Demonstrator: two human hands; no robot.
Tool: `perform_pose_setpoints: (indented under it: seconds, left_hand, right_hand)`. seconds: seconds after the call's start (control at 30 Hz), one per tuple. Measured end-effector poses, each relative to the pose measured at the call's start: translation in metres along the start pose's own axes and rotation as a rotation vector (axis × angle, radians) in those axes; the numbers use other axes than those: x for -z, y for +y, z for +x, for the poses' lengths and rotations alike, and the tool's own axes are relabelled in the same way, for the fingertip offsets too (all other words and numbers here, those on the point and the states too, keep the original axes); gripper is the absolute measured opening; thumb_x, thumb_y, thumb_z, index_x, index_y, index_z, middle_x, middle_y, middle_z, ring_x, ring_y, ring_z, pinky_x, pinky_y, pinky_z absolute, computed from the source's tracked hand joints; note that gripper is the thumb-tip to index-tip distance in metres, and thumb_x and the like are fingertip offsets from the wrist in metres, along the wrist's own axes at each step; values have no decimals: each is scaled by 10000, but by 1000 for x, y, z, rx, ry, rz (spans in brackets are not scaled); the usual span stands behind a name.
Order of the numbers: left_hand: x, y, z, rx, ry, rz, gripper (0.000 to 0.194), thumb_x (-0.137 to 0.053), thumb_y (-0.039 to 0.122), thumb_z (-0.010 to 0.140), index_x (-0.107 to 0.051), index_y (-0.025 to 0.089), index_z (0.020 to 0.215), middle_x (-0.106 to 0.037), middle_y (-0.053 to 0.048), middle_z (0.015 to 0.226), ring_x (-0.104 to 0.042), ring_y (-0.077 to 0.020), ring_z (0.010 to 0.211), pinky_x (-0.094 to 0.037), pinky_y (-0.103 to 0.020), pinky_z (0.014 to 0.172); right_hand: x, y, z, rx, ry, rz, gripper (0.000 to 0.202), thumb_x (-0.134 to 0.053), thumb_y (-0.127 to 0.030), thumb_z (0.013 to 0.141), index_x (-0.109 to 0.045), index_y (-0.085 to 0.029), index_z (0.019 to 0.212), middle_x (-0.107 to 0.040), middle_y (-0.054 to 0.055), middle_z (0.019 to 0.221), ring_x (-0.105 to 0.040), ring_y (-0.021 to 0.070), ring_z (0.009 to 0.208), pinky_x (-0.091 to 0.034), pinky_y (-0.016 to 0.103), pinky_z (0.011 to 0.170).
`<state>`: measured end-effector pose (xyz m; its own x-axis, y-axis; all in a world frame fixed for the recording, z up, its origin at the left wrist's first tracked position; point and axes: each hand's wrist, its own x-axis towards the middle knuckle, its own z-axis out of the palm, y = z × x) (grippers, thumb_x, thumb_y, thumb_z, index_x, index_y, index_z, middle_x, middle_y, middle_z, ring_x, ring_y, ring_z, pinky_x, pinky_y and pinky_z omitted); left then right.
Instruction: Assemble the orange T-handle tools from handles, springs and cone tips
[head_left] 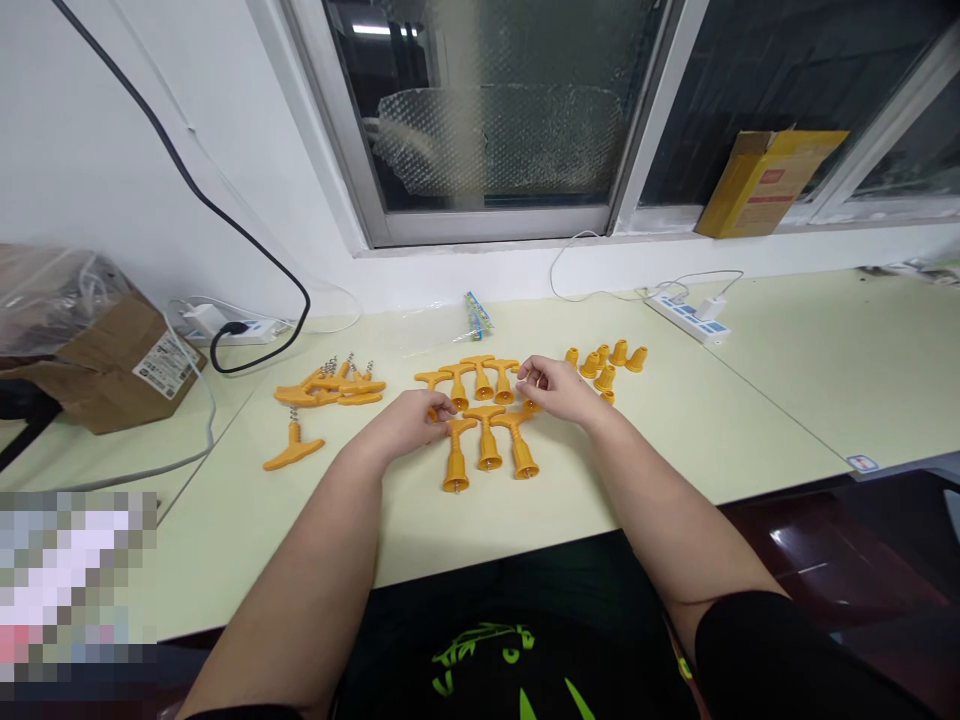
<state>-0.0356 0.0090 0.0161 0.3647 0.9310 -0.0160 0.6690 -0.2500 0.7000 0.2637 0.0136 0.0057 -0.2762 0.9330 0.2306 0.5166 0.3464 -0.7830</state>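
Several yellow corkscrews (488, 440) with T-shaped handles and bell-shaped sleeves lie in two rows in front of me. My left hand (416, 422) is at the rows' left end, its fingers closed around the sleeve of a corkscrew (430, 380). At the right end of the back row, my right hand (559, 388) has its fingers curled on another corkscrew (531, 406), whose handle they mostly hide. To the left is a pile of T-handles with bare metal spirals (322, 388), and one separate T-handle (294, 450) lies nearer me. Several loose bell-shaped sleeves (604, 378) stand on the right.
The pale table (675, 420) runs along a wall and window. Behind the rows is a clear plastic bag (435, 325). Power strips stand at back right (686, 315) and left (259, 330). A cardboard box (127, 360) sits left; a yellow carton (772, 185) leans on the sill.
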Motion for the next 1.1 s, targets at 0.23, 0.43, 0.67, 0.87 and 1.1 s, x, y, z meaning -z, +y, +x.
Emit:
perform_pose_setpoints:
  seconds: [0.23,0.43,0.67,0.87,1.1]
  left_hand:
    - [-2,2,1,15,-28,103,114,-773,290,670,-803,275,779,-750,-59,831,-655,-251,659,-504,-368,660]
    - [-3,1,1,2,-34,58,109,-738,302,675,-791,267,763,-756,-45,792,-653,-236,656,-485,-328,598]
    - [19,-13,6,61,348,260,212,-623,298,792,-761,240,941,-737,-76,962,-653,-282,860,-509,-401,840]
    - [37,-53,10,256,527,430,344,-611,201,753,-746,224,1068,-650,-132,1311,-472,-408,1335,-348,-555,1137]
    - [38,-69,14,433,479,390,403,-678,196,687,-739,243,1083,-650,-179,1334,-473,-490,1317,-361,-687,1030]
  right_hand:
    - [5,-8,-6,9,-302,-63,196,-691,-344,818,-779,-203,923,-625,-27,680,-501,116,602,-363,257,589]
    - [-5,-14,-8,-52,-474,-74,254,-745,-340,768,-819,-204,969,-678,-18,694,-562,128,628,-389,252,593]
    - [-8,-9,-8,-84,-452,-93,270,-765,-356,755,-823,-217,979,-725,-3,754,-607,152,665,-429,266,616]
    - [-8,-9,-8,-64,-451,-77,252,-769,-330,745,-820,-222,967,-728,0,765,-630,167,693,-436,269,629]
    - [-3,-7,-5,48,-317,-66,204,-658,-311,837,-789,-212,959,-713,17,792,-581,155,676,-412,278,636]
